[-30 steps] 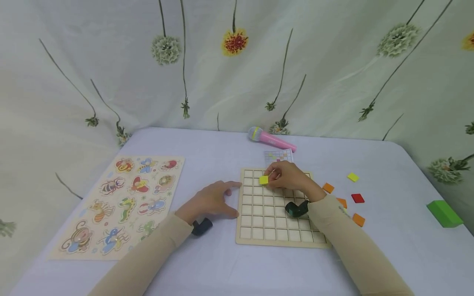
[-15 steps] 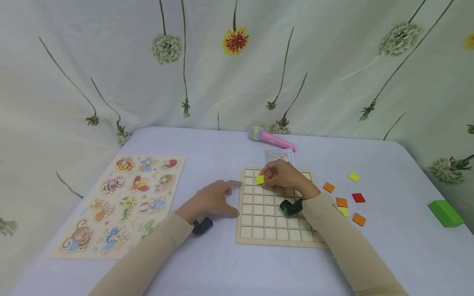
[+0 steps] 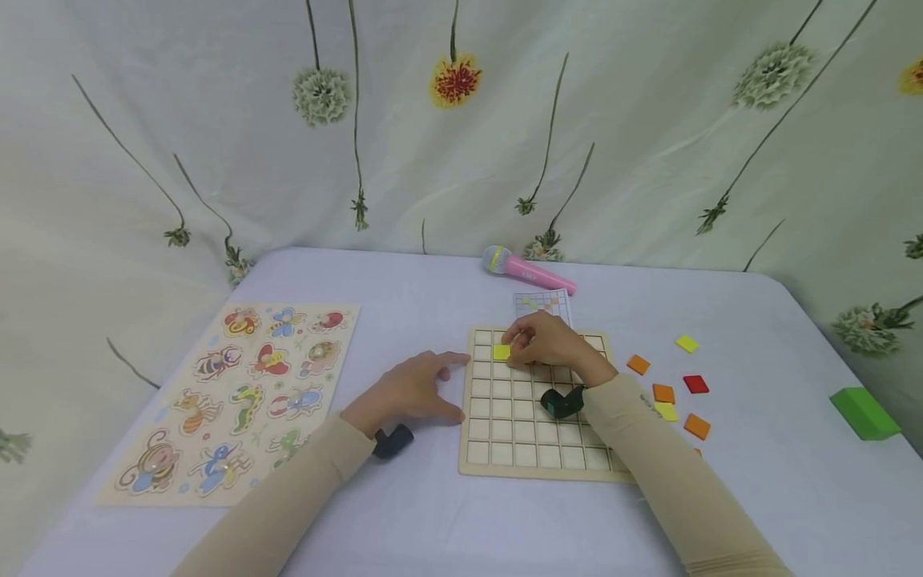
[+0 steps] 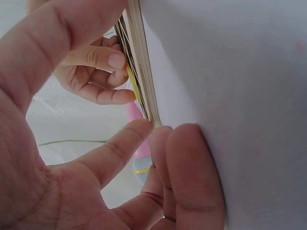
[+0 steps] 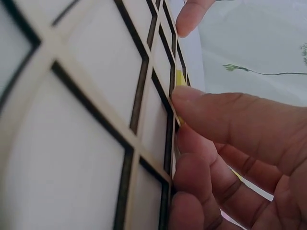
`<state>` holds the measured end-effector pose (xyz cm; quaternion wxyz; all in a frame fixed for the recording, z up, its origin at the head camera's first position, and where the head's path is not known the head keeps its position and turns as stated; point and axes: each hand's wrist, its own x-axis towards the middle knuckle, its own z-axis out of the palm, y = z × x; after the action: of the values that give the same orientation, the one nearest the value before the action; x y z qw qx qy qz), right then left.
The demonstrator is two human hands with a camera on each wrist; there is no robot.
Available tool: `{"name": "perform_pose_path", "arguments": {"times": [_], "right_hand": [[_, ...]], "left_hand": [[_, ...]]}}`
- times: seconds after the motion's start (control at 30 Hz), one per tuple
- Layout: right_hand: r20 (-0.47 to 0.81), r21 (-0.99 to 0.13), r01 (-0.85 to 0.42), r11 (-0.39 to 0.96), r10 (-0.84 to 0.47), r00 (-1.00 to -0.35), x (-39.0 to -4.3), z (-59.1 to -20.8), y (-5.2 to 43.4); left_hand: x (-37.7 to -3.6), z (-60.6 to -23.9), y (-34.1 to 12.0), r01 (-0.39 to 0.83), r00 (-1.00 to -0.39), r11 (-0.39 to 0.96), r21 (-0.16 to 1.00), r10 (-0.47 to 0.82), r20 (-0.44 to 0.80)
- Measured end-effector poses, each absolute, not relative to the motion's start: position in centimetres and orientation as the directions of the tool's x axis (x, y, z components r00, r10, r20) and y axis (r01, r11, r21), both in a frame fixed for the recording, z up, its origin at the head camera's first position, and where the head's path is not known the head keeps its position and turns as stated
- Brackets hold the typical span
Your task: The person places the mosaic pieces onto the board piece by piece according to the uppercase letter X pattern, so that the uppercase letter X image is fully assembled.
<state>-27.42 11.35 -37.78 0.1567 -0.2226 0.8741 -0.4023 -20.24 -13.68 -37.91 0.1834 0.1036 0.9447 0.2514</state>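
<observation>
The right hand point(image 3: 551, 343) covered the upper right squares of the grid board point(image 3: 505, 417) and part of the yellow tile point(image 3: 501, 352); whether that tile lay flat in its square could not be told; the pattern card point(image 3: 542, 303) at the board's far edge was too small to read; an orange tile point(image 3: 698, 453) near the table's right edge lay mostly behind the right sleeve point(image 3: 671, 481); both wrist views blurred at close range.

The head camera looked forward and down from above the table point(image 3: 447, 513), far enough to take in both forearms and the flowered curtain point(image 3: 216, 120) behind. The left wrist camera sat low by the left hand point(image 4: 72, 182), facing along the edge of the grid board point(image 4: 140, 72). The right wrist camera looked very close across that board point(image 5: 72, 120). All three shared the board and the yellow tile point(image 3: 501, 352).
</observation>
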Motion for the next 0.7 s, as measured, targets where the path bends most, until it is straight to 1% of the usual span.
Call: {"name": "perform_pose_path", "arguments": {"times": [0.1,0.3,0.57,0.7], "right_hand": [[-0.091,-0.768,-0.273,0.579,-0.521,-0.849,-27.5,-37.8,11.5],[-0.047,-0.752,-0.332,0.57,-0.549,-0.835,-27.2,-37.5,12.7],[-0.008,-0.78,-0.356,0.515,-0.576,-0.817,-26.4,-36.6,15.4],[0.009,-0.775,-0.37,0.512,-0.577,-0.816,-25.7,-36.0,17.1]], "left_hand": [[-20.3,-38.0,-13.7,0.094,-0.913,0.856,0.508,0.277,-0.299],[-20.3,-38.2,-13.6,0.068,-0.915,0.86,0.505,0.255,-0.312],[-20.2,-38.2,-13.5,0.067,-0.919,0.86,0.505,0.25,-0.305],[-20.2,-38.1,-13.5,0.071,-0.919,0.855,0.514,0.257,-0.3]]}}
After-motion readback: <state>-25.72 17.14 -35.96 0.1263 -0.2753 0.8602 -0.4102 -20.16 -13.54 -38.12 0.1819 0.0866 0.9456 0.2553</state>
